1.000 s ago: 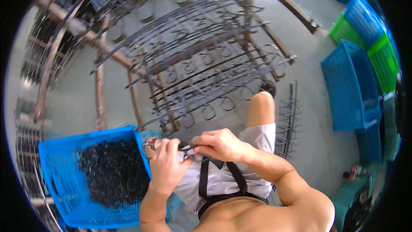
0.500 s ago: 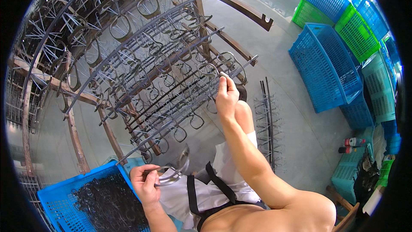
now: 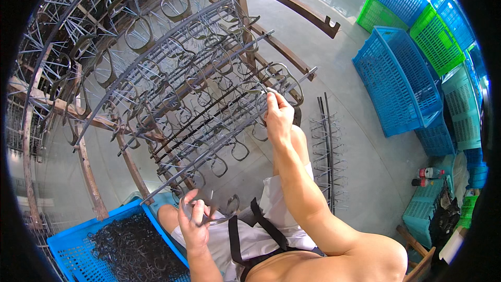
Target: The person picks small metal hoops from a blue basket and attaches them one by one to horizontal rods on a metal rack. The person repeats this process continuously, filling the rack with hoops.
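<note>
My right hand (image 3: 279,117) is reached out to the right part of a hanging rack, thumb and fingers pinched on a curved metal loop (image 3: 255,92) beside the nearest bar. Low in front of my lap, my left hand (image 3: 195,227) is closed around a few grey metal loops (image 3: 230,208), which are partly smeared by motion. Rows of similar oval loops (image 3: 240,150) hang from small hooks along the rack's slanting bars (image 3: 209,152). My right fingertips cover part of the loop they pinch.
A blue basket (image 3: 60,245) of dark thin metal pieces (image 3: 133,245) stands at lower left. Brown rack arms (image 3: 297,8) jut out above the grey floor. Hooked rods (image 3: 327,151) lie on the floor at right. Blue and green crates (image 3: 396,81) and bottles (image 3: 430,172) line the right side.
My left hand has risen slightly and shifted right, turning the loops it holds. My right hand remains by the same bar, with a small shift.
</note>
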Action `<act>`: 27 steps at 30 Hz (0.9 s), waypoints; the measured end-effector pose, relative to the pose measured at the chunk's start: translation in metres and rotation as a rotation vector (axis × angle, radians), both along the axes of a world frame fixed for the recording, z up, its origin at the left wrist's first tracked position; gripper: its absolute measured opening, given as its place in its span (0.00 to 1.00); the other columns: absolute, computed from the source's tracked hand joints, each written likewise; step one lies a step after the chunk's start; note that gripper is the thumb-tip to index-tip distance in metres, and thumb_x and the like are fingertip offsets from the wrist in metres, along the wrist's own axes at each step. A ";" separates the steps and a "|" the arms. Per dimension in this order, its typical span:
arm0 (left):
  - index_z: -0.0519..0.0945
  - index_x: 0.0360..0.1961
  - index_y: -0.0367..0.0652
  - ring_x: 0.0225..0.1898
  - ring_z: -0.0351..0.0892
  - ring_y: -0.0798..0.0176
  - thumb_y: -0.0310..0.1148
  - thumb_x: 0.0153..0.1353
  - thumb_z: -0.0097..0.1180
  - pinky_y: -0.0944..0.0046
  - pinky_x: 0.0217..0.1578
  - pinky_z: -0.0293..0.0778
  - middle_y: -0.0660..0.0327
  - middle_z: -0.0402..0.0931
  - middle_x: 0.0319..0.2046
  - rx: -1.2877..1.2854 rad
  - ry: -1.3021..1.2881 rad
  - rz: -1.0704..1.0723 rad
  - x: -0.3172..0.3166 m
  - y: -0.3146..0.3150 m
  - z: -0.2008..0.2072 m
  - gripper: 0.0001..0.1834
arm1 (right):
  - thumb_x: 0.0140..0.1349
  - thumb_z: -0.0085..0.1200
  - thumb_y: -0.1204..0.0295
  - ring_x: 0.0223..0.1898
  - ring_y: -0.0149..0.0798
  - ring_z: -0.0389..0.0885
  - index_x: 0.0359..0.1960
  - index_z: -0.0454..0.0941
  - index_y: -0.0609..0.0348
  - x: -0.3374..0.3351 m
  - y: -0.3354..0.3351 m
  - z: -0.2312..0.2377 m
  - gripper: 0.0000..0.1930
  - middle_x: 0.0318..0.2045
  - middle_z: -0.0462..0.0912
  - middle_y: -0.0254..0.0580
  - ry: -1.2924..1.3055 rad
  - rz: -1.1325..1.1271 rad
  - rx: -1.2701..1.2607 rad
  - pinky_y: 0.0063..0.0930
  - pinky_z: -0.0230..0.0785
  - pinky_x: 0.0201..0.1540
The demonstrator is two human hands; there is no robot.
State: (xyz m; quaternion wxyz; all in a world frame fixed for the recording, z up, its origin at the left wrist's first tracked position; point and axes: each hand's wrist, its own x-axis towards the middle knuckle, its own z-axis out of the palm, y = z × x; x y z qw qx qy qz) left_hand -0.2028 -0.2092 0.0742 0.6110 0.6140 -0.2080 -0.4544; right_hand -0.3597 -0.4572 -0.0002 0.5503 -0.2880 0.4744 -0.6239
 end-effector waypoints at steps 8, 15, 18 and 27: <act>0.75 0.36 0.34 0.13 0.69 0.70 0.40 0.65 0.48 0.72 0.15 0.67 0.63 0.70 0.16 0.009 -0.065 -0.174 0.000 0.004 -0.014 0.17 | 0.63 0.50 0.70 0.15 0.17 0.58 0.43 0.77 0.63 -0.001 -0.001 0.005 0.11 0.16 0.67 0.22 -0.009 0.008 -0.005 0.14 0.49 0.16; 0.78 0.36 0.35 0.18 0.70 0.71 0.41 0.64 0.48 0.75 0.17 0.65 0.64 0.71 0.19 -0.001 0.069 -0.103 -0.013 0.009 -0.023 0.18 | 0.62 0.50 0.72 0.17 0.20 0.59 0.45 0.76 0.62 0.010 0.019 0.004 0.12 0.14 0.64 0.29 0.498 0.033 -0.203 0.17 0.55 0.19; 0.78 0.37 0.37 0.21 0.72 0.71 0.42 0.64 0.49 0.76 0.17 0.65 0.66 0.69 0.22 -0.073 0.209 -0.085 -0.019 0.009 -0.027 0.17 | 0.62 0.51 0.73 0.16 0.20 0.59 0.46 0.76 0.62 0.007 0.015 -0.007 0.12 0.13 0.64 0.29 0.565 0.025 -0.285 0.17 0.55 0.18; 0.78 0.38 0.40 0.24 0.77 0.66 0.37 0.60 0.56 0.76 0.17 0.66 0.64 0.71 0.25 -0.131 0.374 -0.054 -0.024 0.011 -0.028 0.12 | 0.62 0.51 0.72 0.17 0.22 0.60 0.46 0.76 0.61 0.000 0.015 -0.001 0.12 0.14 0.66 0.31 0.630 0.041 -0.271 0.19 0.57 0.19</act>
